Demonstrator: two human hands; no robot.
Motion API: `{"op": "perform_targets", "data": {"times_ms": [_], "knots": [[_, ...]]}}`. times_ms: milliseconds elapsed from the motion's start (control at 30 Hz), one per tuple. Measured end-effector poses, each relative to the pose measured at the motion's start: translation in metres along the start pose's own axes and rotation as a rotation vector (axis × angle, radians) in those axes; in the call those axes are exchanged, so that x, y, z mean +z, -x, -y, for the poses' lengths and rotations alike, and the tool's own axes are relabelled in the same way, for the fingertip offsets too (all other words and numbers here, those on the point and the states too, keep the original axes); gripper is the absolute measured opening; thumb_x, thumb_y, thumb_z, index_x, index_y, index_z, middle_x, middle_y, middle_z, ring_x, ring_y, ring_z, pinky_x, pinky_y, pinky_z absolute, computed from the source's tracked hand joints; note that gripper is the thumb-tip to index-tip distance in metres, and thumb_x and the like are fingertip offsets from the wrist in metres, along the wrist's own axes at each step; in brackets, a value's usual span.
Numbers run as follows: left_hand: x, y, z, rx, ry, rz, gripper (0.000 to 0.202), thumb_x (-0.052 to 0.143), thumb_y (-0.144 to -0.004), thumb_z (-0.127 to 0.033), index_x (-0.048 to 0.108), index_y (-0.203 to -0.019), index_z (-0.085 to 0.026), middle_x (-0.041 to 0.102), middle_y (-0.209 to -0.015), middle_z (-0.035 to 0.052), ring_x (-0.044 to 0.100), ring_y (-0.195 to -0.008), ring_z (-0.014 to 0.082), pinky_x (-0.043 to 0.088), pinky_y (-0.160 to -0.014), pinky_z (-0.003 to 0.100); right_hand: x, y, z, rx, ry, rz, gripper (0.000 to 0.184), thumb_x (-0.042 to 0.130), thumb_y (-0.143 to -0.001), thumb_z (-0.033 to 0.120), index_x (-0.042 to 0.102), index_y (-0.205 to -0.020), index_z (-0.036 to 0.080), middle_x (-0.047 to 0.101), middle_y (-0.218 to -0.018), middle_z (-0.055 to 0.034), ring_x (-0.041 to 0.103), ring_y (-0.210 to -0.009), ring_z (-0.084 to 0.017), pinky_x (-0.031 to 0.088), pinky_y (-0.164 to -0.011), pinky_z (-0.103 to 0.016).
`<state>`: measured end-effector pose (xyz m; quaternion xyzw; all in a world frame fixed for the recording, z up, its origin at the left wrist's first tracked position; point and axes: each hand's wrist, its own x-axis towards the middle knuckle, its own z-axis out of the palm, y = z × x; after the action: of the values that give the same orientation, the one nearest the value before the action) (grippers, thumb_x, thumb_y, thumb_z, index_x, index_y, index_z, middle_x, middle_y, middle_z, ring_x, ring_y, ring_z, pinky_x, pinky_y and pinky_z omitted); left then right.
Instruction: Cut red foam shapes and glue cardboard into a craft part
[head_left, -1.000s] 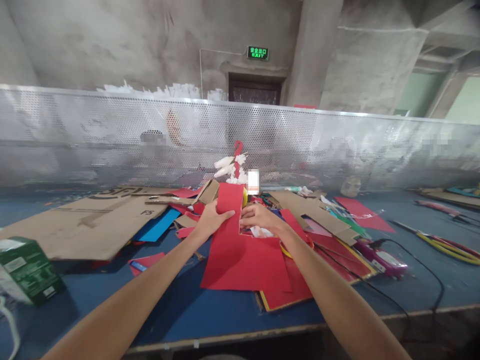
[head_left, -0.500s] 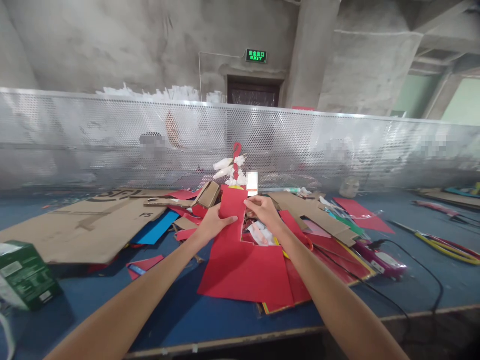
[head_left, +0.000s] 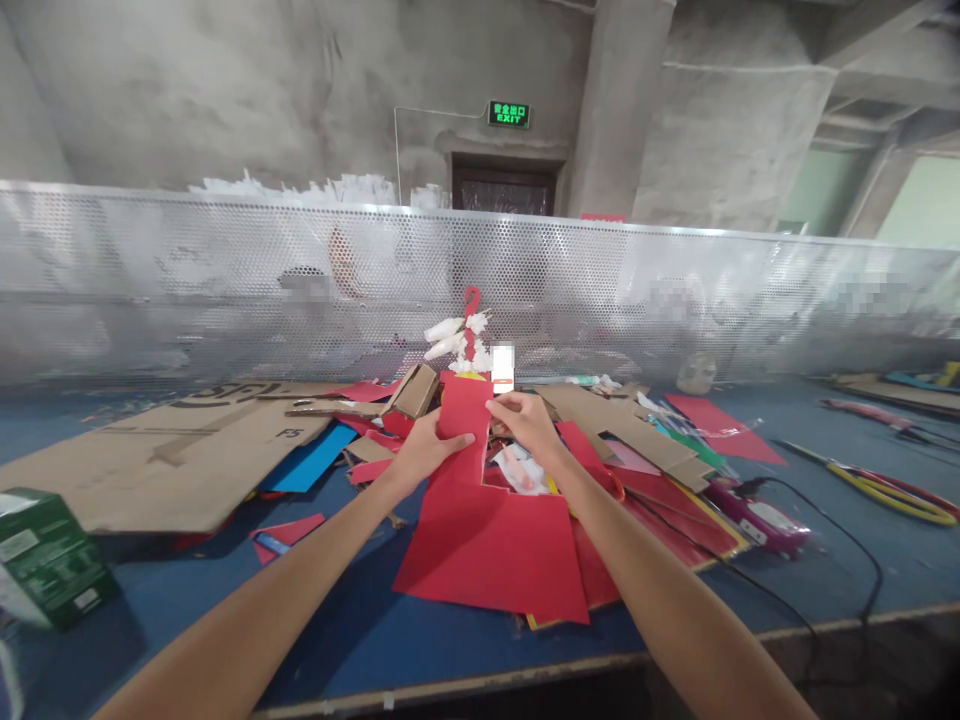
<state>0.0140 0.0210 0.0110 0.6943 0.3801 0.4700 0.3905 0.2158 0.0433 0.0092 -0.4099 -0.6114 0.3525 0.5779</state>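
Observation:
A large sheet of red paper (head_left: 487,545), cut or torn into an L shape, is held up over the blue table. My left hand (head_left: 429,448) grips its upright strip from the left, thumb lying on the front and fingers behind. At the strip's upper right edge, my right hand (head_left: 525,420) pinches the paper between thumb and fingers. Behind the sheet stands a red hooked piece (head_left: 472,325) with white flowers (head_left: 444,335) fixed to it. A lit phone screen (head_left: 502,368) shows just right of the strip's top.
Flat cardboard (head_left: 165,455) covers the left, with a green box (head_left: 56,555) nearer me. Scissors with yellow handles (head_left: 892,490) and a purple device (head_left: 761,515) with a black cable lie right. A glass jar (head_left: 696,373) stands by the perforated metal screen (head_left: 637,300).
Almost nothing differs. Both hands keep their hold on the red paper, and the whole view has shifted very slightly.

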Motion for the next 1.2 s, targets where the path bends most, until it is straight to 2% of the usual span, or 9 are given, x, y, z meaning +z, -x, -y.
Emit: {"op": "perform_targets", "data": {"times_ms": [233, 400, 533, 767, 1200], "knots": [[0.001, 0.001, 0.000, 0.036, -0.004, 0.008, 0.062, 0.081, -0.072, -0.050, 0.065, -0.122, -0.017, 0.073, -0.124, 0.0125, 0.070, -0.112, 0.0321, 0.058, -0.093, 0.045, 0.000, 0.000, 0.002, -0.003, 0.003, -0.013, 0.024, 0.074, -0.078, 0.042, 0.072, -0.077, 0.018, 0.070, -0.063, -0.0032, 0.067, -0.060, -0.020, 0.051, -0.054, -0.028], [0.001, 0.001, 0.003, 0.067, -0.053, 0.000, 0.071, 0.085, -0.069, -0.043, 0.059, -0.131, -0.019, 0.066, -0.136, 0.0133, 0.065, -0.121, 0.0316, 0.054, -0.100, 0.044, -0.001, 0.001, 0.005, 0.017, -0.012, -0.040, 0.026, 0.075, -0.076, 0.043, 0.072, -0.077, 0.017, 0.070, -0.065, -0.0038, 0.067, -0.062, -0.019, 0.052, -0.053, -0.027], [0.001, 0.001, 0.006, 0.027, -0.059, 0.035, 0.074, 0.085, -0.070, -0.043, 0.057, -0.134, -0.019, 0.066, -0.135, 0.0146, 0.066, -0.118, 0.0326, 0.056, -0.097, 0.045, -0.002, 0.002, 0.008, 0.019, 0.005, -0.050, 0.025, 0.075, -0.074, 0.042, 0.072, -0.076, 0.017, 0.070, -0.064, -0.0042, 0.066, -0.063, -0.019, 0.052, -0.053, -0.027], [0.001, 0.000, 0.008, 0.019, -0.059, 0.057, 0.072, 0.083, -0.071, -0.047, 0.057, -0.132, -0.019, 0.068, -0.133, 0.0128, 0.068, -0.115, 0.0308, 0.058, -0.092, 0.040, -0.002, 0.002, 0.010, 0.017, 0.018, -0.051, 0.027, 0.076, -0.072, 0.045, 0.071, -0.075, 0.018, 0.070, -0.065, -0.0044, 0.068, -0.065, -0.021, 0.052, -0.052, -0.027], [0.000, -0.001, 0.011, 0.017, -0.086, 0.041, 0.071, 0.084, -0.071, -0.046, 0.057, -0.131, -0.018, 0.068, -0.133, 0.0133, 0.066, -0.118, 0.0320, 0.056, -0.095, 0.042, -0.002, 0.003, 0.011, 0.020, -0.009, -0.041, 0.027, 0.076, -0.072, 0.044, 0.071, -0.075, 0.018, 0.069, -0.063, -0.0047, 0.066, -0.062, -0.020, 0.050, -0.051, -0.028]]}}
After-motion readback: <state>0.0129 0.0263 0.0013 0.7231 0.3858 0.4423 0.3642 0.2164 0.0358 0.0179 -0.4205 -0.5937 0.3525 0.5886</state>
